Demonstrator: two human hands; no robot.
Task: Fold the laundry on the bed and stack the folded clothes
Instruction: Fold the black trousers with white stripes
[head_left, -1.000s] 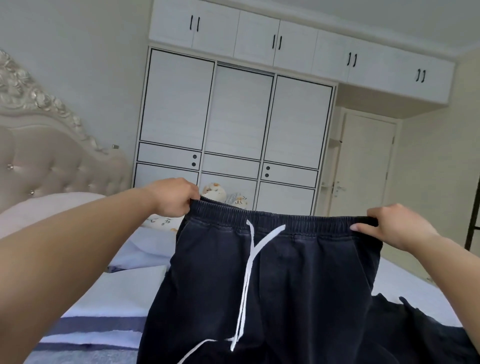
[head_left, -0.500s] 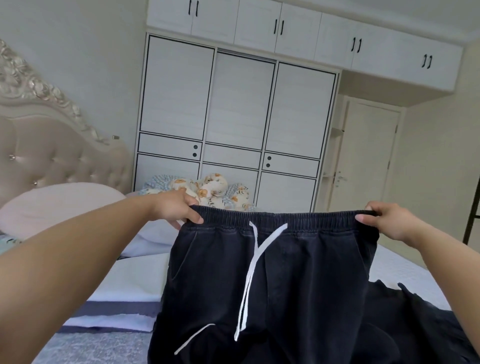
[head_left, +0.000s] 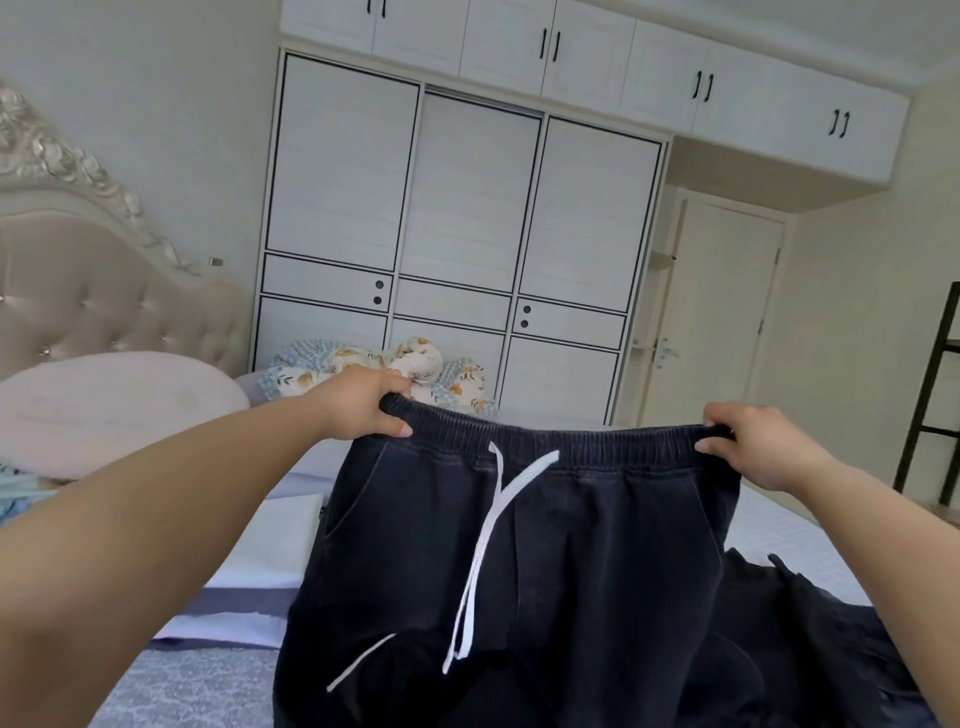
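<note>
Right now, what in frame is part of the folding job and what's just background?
In the job:
- dark denim drawstring trousers, held up by the waistband
- left hand and right hand, each gripping a waistband end
- crumpled black garment on the bed
- floral patterned bundle of cloth

Lying about:
- pale pink pillow
- white wardrobe
- tufted beige headboard

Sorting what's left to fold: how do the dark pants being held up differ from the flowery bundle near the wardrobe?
The dark pants are plain near-black with a white drawstring; the flowery bundle is white with orange blooms and blue check. The pants hang spread by the waistband between the left hand and right hand; the bundle lies crumpled and untouched on the bed. Both are unfolded.
</note>
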